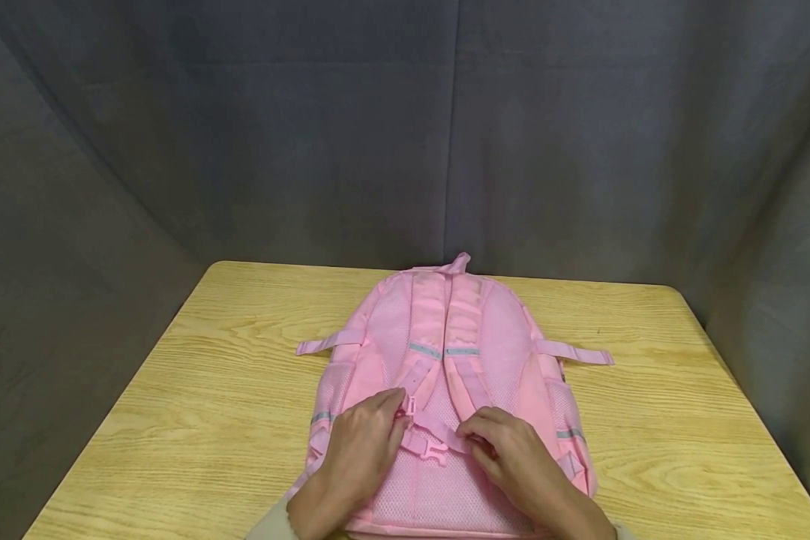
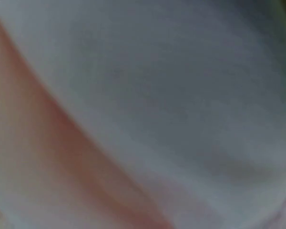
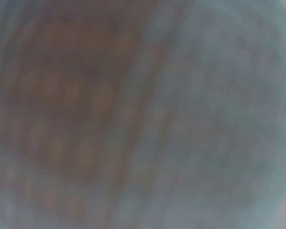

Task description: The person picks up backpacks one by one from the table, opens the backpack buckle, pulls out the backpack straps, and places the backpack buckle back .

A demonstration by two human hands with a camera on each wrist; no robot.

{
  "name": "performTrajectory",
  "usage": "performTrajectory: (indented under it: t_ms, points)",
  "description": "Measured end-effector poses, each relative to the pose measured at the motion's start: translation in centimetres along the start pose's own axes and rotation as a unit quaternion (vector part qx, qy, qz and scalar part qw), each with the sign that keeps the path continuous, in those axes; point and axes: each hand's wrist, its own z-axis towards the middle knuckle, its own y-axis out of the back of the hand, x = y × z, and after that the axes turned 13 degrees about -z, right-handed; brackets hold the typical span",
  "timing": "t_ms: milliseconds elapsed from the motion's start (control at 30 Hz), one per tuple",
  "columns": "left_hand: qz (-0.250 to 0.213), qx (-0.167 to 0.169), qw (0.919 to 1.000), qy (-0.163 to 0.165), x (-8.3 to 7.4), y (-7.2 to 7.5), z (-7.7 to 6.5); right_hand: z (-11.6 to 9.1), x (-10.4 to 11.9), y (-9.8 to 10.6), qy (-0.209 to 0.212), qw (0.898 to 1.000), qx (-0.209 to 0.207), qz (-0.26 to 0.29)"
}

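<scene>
A pink backpack (image 1: 445, 495) lies on the table with its back panel and two shoulder straps (image 1: 428, 300) facing up. My left hand (image 1: 364, 442) pinches a pink webbing strap beside a small plastic slider (image 1: 410, 406), at the left of the back panel. With thumb and fingers, my right hand (image 1: 516, 454) pinches the right end of a pink webbing strap (image 1: 439, 427) that runs across between the hands. Just below that strap, a pronged pink buckle (image 1: 435, 453) hangs loose over the mesh. Both wrist views are blurred by something close to the lens.
The wooden table (image 1: 209, 420) extends on both sides of the backpack. Side straps (image 1: 574, 352) stick out left and right from the bag. A grab loop (image 1: 457, 264) stands at its top, near the table's far edge. Dark grey curtains (image 1: 310, 150) surround the table.
</scene>
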Motion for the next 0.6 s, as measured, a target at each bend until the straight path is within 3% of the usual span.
performTrajectory:
  t_ms: [167,400,600]
  points:
    - [-0.017,-0.01,0.9998,0.009,0.0,0.4,0.0,-0.1,-0.1,0.0,0.003,1.0,-0.021,-0.015]
    - [-0.031,-0.002,0.9993,0.02,0.1,1.6,0.2,-0.3,-0.3,1.2,-0.023,1.0,-0.013,-0.011]
    - [-0.026,-0.013,0.9994,0.022,0.8,3.2,0.5,-0.6,-1.6,2.5,-0.043,0.997,-0.02,-0.066]
